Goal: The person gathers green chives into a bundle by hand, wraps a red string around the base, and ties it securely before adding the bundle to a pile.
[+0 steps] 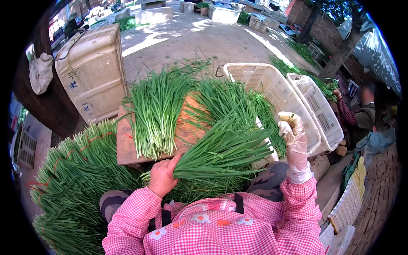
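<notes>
My bare left hand (163, 176) is closed round the stem end of a bunch of green leafy stalks (216, 153), whose leaves fan out to the right. My right hand (291, 136), in a pale glove, is raised beside the crates, fingers curled, with nothing visible in them. A trimmed pile of pale-stemmed greens (155, 114) lies on an orange-brown board (125, 148). Looser greens (225, 97) lie to its right, and more cover my lap below the board.
Banded bundles (72, 178) are heaped at my left, below an upright crate (91, 72) and a dark post (34, 110). Two white crates (318, 119) stand at right; beyond them a seated person (361, 114) handles greens. Trees, a brick wall and more containers stand behind.
</notes>
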`<state>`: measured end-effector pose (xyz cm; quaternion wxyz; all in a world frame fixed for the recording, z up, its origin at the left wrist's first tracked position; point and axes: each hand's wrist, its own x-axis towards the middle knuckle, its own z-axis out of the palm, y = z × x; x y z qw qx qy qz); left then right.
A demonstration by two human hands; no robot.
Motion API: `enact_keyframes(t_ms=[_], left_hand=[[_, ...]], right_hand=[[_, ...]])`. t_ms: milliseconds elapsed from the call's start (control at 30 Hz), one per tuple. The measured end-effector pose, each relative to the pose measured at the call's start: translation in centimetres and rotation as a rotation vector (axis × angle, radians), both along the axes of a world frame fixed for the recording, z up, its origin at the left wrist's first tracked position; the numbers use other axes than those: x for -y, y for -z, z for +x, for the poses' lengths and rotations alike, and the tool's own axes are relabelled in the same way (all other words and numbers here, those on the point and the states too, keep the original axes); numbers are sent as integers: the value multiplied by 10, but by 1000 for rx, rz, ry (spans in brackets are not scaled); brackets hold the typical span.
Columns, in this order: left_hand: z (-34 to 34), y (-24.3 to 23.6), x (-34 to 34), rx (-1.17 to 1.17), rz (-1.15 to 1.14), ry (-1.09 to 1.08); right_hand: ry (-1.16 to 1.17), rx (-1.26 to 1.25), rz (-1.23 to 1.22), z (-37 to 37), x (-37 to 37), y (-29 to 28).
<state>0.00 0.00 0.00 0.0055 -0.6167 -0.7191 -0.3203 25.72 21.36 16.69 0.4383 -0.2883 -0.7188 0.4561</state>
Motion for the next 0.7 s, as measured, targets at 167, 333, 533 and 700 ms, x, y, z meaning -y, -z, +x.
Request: enact_keyframes(t_ms=[167,333,533,700], left_hand=[[11,0,-6,-115,3,4],[3,-11,2,-198,-39,28],[4,-19,2,-160,-45,63],[8,-17,7,285,73,-36]], right_hand=[[7,143,43,-10,-8,-4],[-64,434,208,-29,3,15],[14,301,344,-41,-10,40],[221,-151,-84,-7,-63,51]])
